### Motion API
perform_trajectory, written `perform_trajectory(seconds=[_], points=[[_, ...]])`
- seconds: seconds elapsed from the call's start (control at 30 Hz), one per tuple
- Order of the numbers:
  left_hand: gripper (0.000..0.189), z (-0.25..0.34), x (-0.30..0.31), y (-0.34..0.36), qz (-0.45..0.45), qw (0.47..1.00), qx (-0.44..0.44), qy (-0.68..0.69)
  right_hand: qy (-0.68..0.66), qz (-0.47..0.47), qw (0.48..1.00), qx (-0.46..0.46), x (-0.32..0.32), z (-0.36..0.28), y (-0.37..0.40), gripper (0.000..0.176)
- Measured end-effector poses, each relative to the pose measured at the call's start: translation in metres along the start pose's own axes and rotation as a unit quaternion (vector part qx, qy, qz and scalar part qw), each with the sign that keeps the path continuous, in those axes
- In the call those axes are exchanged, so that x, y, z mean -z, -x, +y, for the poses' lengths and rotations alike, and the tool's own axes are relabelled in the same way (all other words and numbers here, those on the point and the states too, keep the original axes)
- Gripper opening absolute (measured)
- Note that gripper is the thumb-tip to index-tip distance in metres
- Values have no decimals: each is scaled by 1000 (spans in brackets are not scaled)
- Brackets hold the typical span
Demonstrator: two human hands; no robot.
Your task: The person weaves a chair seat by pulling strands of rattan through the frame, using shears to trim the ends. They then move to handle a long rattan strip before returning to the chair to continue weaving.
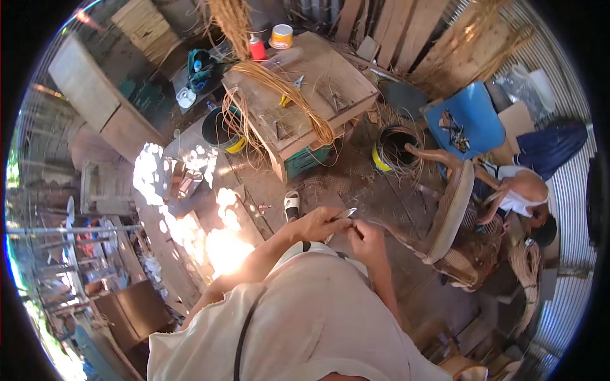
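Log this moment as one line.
left hand: holds shiny piece | right hand: curled nearby, contents unclear | table: coiled strands, pliers | person: beside wooden frame

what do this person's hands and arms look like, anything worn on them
The left hand and right hand are without gloves, and no watch shows. Both forearms are uncovered; the shirt is off-white. Any rings would be too small to tell.
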State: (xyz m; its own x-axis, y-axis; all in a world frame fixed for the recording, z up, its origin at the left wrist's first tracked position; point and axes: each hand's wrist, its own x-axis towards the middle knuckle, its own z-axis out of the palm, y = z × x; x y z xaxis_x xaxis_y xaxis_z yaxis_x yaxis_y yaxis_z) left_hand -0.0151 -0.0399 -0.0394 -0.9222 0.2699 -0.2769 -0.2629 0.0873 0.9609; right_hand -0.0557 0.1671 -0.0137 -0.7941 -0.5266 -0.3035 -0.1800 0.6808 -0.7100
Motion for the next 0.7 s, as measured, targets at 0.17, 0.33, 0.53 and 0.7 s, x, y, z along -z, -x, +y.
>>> perform_trajectory(seconds=[0.17, 0.33, 0.53, 0.7], points=[[23, 48, 59, 120, 181, 964, 191, 46, -136, -39, 984, 108, 77, -17, 6, 20], [19, -36, 148, 274, 446, 879, 112, 124, -33, 77, 985, 153, 141, 11, -6, 14], [34, -108, 168, 337, 491, 828, 238, -126, 50, 223, 928, 296, 129, -71, -22, 14], [25, -17, 116, 228, 554, 822, -90, 93, 15, 150, 897, 416, 82, -163, -18, 15]])
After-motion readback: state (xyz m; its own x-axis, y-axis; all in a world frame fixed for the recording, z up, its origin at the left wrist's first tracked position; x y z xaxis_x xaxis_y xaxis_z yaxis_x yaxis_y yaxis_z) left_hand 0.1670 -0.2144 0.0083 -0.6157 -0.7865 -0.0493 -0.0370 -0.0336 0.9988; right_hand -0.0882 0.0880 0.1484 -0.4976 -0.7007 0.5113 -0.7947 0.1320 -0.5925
